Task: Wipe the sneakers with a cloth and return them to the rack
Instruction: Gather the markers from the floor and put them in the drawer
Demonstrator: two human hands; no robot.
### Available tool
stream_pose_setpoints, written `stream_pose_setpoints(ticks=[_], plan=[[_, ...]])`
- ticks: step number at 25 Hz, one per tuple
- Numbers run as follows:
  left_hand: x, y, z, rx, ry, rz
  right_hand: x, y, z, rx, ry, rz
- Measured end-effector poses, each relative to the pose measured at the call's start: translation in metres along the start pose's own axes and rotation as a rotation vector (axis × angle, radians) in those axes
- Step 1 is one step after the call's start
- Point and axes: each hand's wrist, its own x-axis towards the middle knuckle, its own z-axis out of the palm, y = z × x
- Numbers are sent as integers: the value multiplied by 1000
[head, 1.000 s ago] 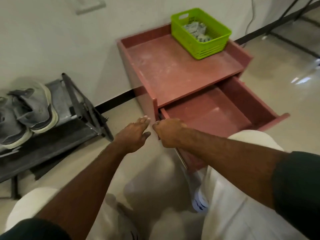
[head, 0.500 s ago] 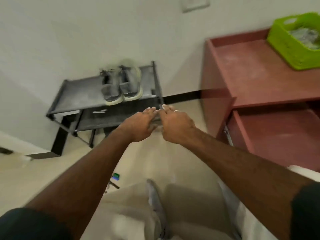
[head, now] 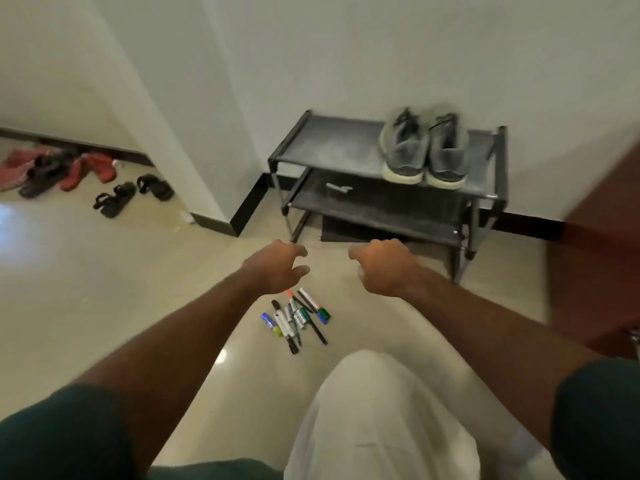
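Grey sneakers (head: 425,150), one pair, side by side on top shelf of rack (head: 332,145), right end, toes toward bottom of frame, pale soles at shelf front edge. Rack: dark metal frame, two shelves, against white wall (head: 346,57) at centre right of frame. Small pale item, too blurred to identify, on lower shelf near left end.

Left hand (head: 275,270) at frame centre, raised above floor (head: 104,271), fingers loosely curled, thumb apart, holding nothing. Right hand (head: 382,266) just right of it, level with it, fingers curled inward, nothing visible in grasp; motion blur on both. Hands apart from each other, below front edge of rack, touching neither rack nor sneakers. Both forearms bare, dark sleeves at lower corners of frame.

Markers (head: 296,318), loose pile of mixed colours, on floor directly below hands, lower centre. White-trousered knee (head: 374,410) at bottom centre.

Red and black footwear (head: 52,169) heaped on floor at left edge of frame, against far wall; black sandals (head: 133,194), one pair, just right of heap. Reddish-brown cabinet (head: 602,254) at right edge, blurred. No cloth identifiable.
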Motion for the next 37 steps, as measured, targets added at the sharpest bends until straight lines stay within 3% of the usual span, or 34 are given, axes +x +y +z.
stream_pose_setpoints(ticks=[3,5,8,10,13,17,23,37], plan=[[29,-48,21,11,-124,-106,45,-13,54,67,-113,-35],[51,-75,36,-35,-105,-257,71,-23,91,103,-167,-39],[67,-94,85,-492,126,-621,105,-32,134,207,-195,-25],[66,-96,140,-772,176,-783,123,-35,166,286,-225,-6],[48,-107,214,-961,135,-996,144,-36,216,359,-259,67],[29,-133,276,-992,161,-1216,167,-52,260,458,-268,134],[38,-133,333,-1026,177,-1352,178,-101,318,497,-267,170],[59,-118,344,-898,97,-1274,187,-127,346,339,-116,271]])
